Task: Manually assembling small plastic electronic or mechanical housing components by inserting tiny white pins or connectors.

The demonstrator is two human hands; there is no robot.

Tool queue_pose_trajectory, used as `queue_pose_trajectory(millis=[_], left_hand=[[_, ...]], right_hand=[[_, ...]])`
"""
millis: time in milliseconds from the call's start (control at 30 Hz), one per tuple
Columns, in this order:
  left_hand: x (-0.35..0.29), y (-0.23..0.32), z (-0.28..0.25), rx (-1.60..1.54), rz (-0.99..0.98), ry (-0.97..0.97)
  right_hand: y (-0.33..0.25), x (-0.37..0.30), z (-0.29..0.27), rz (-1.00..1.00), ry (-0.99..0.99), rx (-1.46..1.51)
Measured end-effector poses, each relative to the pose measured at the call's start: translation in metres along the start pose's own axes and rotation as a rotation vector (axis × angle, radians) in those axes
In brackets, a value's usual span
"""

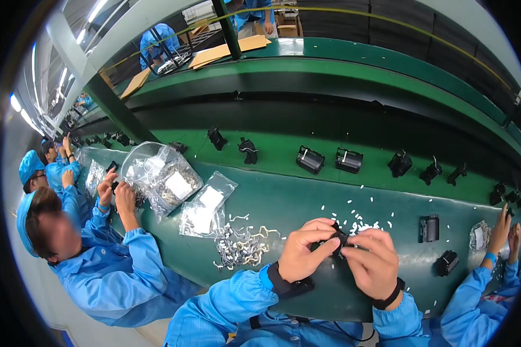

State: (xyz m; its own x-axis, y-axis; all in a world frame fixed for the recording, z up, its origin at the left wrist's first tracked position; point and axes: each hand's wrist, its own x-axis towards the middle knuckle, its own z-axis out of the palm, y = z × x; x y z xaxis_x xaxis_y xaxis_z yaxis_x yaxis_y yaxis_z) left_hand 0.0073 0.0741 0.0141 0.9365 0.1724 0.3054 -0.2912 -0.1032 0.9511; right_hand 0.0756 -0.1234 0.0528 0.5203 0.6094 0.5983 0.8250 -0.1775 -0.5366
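Observation:
Over the green worktable, my left hand (308,247) is closed around a small black plastic part (337,236). My right hand (371,261) meets it from the other side, thumb and fingers pinched at the part's edge. Whether something small sits between the right fingertips is hidden. Just beyond my hands lie many small white pieces (360,225), loosely scattered. To the left of my left hand is a heap of short wires with connectors (241,246), white, grey and black. Another black part (300,287) lies partly hidden below my left wrist.
Black housings (311,159) stand along the green conveyor (272,168) beyond the table. Two more housings (429,229) lie to my right. Clear plastic bags (167,179) of parts sit at the left. A co-worker (104,254) works on my left; another person's hands (499,234) are at the right.

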Motion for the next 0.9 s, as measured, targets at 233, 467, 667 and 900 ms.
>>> queue_pose_trajectory(millis=[233, 467, 667, 900], left_hand=[[0.000, -0.007, -0.001, 0.124, -0.035, 0.142], [0.001, 0.015, -0.009, 0.029, 0.069, 0.221], [0.006, 0.000, -0.019, 0.215, 0.150, 0.528], [0.008, 0.005, -0.008, 0.098, 0.152, 0.599]], right_hand=[[-0.008, 0.020, 0.016, 0.297, -0.001, 0.045], [-0.015, 0.085, 0.017, 0.196, -0.209, -0.032], [-0.003, 0.144, 0.062, 0.067, -0.342, 0.029], [0.077, 0.234, 0.123, 0.147, -0.238, -0.125]])
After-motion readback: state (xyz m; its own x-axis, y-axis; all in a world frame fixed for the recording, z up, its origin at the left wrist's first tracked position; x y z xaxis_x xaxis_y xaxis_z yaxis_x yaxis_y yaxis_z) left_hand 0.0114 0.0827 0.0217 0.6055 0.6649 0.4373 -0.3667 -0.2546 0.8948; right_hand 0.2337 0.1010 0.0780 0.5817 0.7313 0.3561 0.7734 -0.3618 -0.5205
